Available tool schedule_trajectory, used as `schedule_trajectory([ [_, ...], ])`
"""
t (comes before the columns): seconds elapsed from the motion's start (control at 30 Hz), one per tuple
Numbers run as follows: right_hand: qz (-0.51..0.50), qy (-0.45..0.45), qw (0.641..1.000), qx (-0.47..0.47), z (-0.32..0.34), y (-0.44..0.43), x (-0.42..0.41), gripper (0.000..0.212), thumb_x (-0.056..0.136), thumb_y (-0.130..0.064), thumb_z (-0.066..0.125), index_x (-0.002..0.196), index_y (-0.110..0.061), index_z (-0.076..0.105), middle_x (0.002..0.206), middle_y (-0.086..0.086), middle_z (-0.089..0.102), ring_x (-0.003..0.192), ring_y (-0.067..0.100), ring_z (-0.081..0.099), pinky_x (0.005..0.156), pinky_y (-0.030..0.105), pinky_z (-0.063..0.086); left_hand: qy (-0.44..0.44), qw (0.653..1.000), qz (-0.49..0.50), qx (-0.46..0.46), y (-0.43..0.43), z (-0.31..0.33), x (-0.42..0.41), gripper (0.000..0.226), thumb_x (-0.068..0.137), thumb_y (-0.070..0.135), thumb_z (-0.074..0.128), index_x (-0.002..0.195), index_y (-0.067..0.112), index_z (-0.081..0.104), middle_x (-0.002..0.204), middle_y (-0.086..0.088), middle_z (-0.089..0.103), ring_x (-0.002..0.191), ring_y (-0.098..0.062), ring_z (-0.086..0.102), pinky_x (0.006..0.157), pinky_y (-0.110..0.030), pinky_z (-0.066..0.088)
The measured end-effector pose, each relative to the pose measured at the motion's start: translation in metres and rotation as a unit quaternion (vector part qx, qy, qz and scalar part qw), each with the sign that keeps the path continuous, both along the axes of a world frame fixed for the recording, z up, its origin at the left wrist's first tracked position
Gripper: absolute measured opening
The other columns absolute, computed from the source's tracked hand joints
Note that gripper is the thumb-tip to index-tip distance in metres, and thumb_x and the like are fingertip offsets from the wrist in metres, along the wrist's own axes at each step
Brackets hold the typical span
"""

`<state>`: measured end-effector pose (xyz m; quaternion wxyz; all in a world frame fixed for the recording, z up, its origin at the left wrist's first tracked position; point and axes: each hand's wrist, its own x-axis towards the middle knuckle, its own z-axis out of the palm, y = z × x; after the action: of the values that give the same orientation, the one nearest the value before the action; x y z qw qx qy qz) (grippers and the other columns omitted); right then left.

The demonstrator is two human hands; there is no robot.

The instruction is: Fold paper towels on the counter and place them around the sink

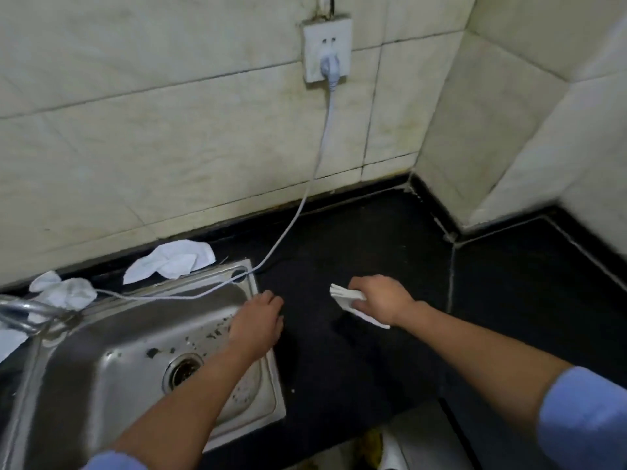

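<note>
1. Paper towel, folded into a small white wad, is pinched in the right hand. The fingers curl over its top and the thumb closes against it from below. One corner pokes out to the left of the knuckles, and another edge trails under the wrist.
2. Hand and towel sit low over the dark table, to the right of the sink. Whether the towel touches the table cannot be told.
3. Left hand is palm down over the sink's right rim, fingers loosely bent and holding nothing. Contact with the rim is unclear. A stretch of bare table lies between this hand and the folded towel.
4. Two crumpled towels lie on the strip of table behind the sink. One is at the rim's back right corner, and the other is farther left, just beside the faucet.
5. A pale cord hangs from the wall socket, reaches the table, and runs left along the sink's back rim.
6. Blue sleeves cover both upper forearms.
</note>
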<state>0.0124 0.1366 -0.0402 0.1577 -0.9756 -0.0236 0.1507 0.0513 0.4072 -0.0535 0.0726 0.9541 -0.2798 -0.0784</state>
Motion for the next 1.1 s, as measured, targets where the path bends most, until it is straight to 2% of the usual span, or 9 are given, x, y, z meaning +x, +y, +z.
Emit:
schedule_trajectory([
  [0.13,-0.078,-0.070,0.992,-0.065,0.019,-0.010,-0.057,0.029,0.096,-0.044,0.045,0.112,-0.021,0.054,0.108,0.003,0.058,0.098,0.027,0.059,0.073,0.036,0.042,-0.016,0.996,-0.093,0.001,-0.023,0.013,0.003,0.030,0.091,0.026,0.051,0.117,0.015,0.058,0.115,-0.005,0.054,0.108,-0.025,0.053,0.088,-0.039,0.045],
  [0.27,-0.156,-0.089,0.979,-0.098,0.037,-0.016,-0.133,0.029,0.097,-0.042,0.044,0.112,-0.018,0.054,0.110,0.003,0.055,0.098,0.027,0.060,0.073,0.039,0.046,-0.028,0.978,-0.208,-0.008,-0.052,0.026,-0.014,0.026,0.091,0.025,0.052,0.113,0.013,0.060,0.110,-0.007,0.055,0.102,-0.028,0.055,0.083,-0.041,0.045],
  [0.53,-0.338,-0.081,0.925,-0.150,0.065,-0.027,-0.320,0.024,0.098,-0.034,0.043,0.110,-0.018,0.056,0.107,0.002,0.055,0.095,0.027,0.060,0.071,0.039,0.047,-0.037,0.914,-0.405,-0.018,-0.148,0.057,-0.118,0.028,0.095,0.028,0.046,0.120,0.017,0.055,0.112,-0.003,0.055,0.103,-0.024,0.056,0.082,-0.038,0.047],
  [0.77,-0.487,-0.070,0.848,-0.196,0.075,-0.018,-0.518,0.023,0.097,-0.033,0.042,0.108,-0.018,0.056,0.105,0.001,0.056,0.094,0.027,0.060,0.064,0.035,0.041,-0.058,0.824,-0.563,-0.020,-0.235,0.075,-0.281,0.026,0.093,0.028,0.047,0.114,0.016,0.057,0.111,-0.006,0.056,0.104,-0.028,0.057,0.081,-0.040,0.047],
  [1.1,-0.640,-0.033,0.734,-0.223,0.090,0.031,-0.836,0.022,0.096,-0.033,0.045,0.109,-0.020,0.057,0.103,0.001,0.057,0.094,0.027,0.060,0.067,0.038,0.044,-0.038,0.701,-0.711,-0.044,-0.287,0.077,-0.608,0.023,0.093,0.028,0.046,0.108,0.014,0.056,0.107,-0.005,0.056,0.098,-0.028,0.058,0.079,-0.039,0.049],
])
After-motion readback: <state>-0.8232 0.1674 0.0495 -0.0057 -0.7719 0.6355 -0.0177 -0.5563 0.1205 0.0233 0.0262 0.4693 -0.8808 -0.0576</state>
